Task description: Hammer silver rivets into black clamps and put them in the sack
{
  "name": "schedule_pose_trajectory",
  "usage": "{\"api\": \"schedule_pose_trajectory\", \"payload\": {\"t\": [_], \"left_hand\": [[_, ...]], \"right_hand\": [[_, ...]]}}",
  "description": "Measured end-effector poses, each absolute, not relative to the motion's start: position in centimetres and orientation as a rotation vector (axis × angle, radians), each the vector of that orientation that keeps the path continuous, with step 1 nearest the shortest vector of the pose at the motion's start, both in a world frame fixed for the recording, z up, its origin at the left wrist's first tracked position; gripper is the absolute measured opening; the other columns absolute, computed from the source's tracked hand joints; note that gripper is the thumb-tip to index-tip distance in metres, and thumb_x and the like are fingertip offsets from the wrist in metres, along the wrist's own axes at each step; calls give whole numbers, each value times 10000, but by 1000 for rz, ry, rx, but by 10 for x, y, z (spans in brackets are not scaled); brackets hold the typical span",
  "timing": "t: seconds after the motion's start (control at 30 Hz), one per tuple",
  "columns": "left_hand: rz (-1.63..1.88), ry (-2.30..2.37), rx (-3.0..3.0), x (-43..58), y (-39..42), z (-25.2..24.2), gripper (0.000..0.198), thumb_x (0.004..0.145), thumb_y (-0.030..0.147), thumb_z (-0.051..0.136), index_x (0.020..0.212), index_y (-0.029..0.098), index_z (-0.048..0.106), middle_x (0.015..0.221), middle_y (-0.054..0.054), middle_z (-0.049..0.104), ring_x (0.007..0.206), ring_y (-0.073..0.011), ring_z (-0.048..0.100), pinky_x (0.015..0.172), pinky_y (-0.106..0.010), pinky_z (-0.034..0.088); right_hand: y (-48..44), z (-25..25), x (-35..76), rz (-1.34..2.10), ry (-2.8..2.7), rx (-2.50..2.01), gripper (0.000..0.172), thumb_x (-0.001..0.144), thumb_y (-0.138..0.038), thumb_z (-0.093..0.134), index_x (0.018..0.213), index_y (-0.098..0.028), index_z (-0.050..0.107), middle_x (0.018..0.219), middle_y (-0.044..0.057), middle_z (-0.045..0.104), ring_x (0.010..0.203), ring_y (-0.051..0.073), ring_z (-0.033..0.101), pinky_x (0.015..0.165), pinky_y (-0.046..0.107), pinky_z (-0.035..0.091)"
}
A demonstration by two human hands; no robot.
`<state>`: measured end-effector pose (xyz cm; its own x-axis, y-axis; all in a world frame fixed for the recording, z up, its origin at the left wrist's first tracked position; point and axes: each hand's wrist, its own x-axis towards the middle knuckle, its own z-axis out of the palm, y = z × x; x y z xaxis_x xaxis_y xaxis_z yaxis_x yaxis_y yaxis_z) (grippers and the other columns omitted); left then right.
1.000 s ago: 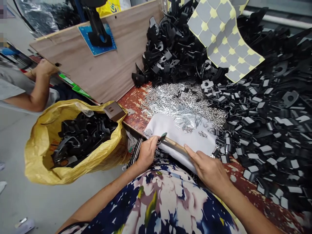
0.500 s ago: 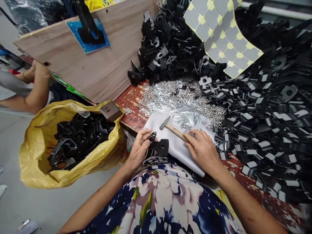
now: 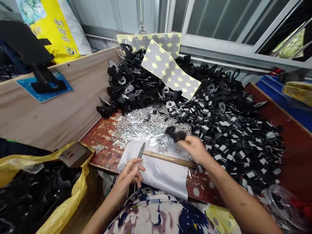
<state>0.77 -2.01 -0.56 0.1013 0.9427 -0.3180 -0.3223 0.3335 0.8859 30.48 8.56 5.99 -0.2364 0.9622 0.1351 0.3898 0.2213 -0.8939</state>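
Observation:
My right hand (image 3: 195,149) is closed around a black part (image 3: 175,134), raised over the near side of the metal pin pile and blurred by motion. Below it, a hammer (image 3: 168,158) with a wooden handle lies across a grey sheet (image 3: 161,178), its head to the left. My left hand (image 3: 131,172) rests at the sheet's left edge, just below the hammer head. Its fingers are loosely bent and apart, with nothing visible in them. A few loose pins lie on the sheet. Silvery pins (image 3: 138,125) are heaped behind it.
Small black clips (image 3: 226,139) with pale pads cover the right side. Larger black parts (image 3: 136,84) are piled at the back beneath a grey-and-yellow sticker sheet (image 3: 170,70). A wooden board (image 3: 80,97) stands at left. Below it, a yellow sack (image 3: 83,182) holds black pieces.
The hammer has left my right hand and lies on the sheet. My left hand no longer holds the black part; my right hand holds one, farther forward. The view has tilted up and right.

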Motion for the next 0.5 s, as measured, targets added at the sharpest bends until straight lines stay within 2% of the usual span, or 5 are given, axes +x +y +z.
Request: {"api": "schedule_pose_trajectory", "payload": {"t": [0.03, 0.1, 0.2, 0.37, 0.5], "left_hand": [[1041, 1060, 740, 6, -18, -7, 521, 830, 588, 752, 1156, 198, 640, 911, -57, 643, 654, -163, 591, 494, -257, 520], [1003, 1066, 730, 4, -14, -9, 504, 810, 588, 774, 1098, 188, 671, 869, -44, 645, 611, -137, 569, 466, -227, 492], [977, 1074, 702, 3, -8, -16, 493, 792, 588, 792, 1057, 188, 679, 828, -24, 649, 540, -107, 549, 414, -196, 458], [933, 1064, 638, 3, 0, -28, 529, 738, 618, 830, 1010, 194, 668, 763, -17, 663, 440, -100, 556, 335, -178, 420], [936, 1067, 649, 3, 0, -32, 493, 779, 611, 806, 1019, 199, 679, 770, -19, 668, 428, -92, 562, 335, -162, 396]], "right_hand": [[102, 69, 323, 900, -1512, -1247, 300, 916, -485, 674, 872, -190, 700, 811, 32, 722, 683, 165, 658, 654, 325, 572], [135, 85, 351, 862, -1237, -1093, 370, 899, -583, 664, 1058, -250, 681, 1069, 62, 755, 845, 188, 721, 776, 366, 612], [187, 91, 359, 838, -1353, -1243, 484, 911, -616, 608, 1263, -285, 621, 1212, 63, 742, 991, 200, 736, 915, 391, 600], [288, 64, 312, 672, -1592, -1654, 246, 835, -386, 777, 977, -188, 747, 1122, 118, 764, 1157, 290, 677, 1065, 409, 488], [348, 50, 275, 589, -1581, -1809, 317, 958, -378, 689, 1193, -167, 670, 1266, 116, 668, 1158, 266, 645, 1007, 474, 531]]}}
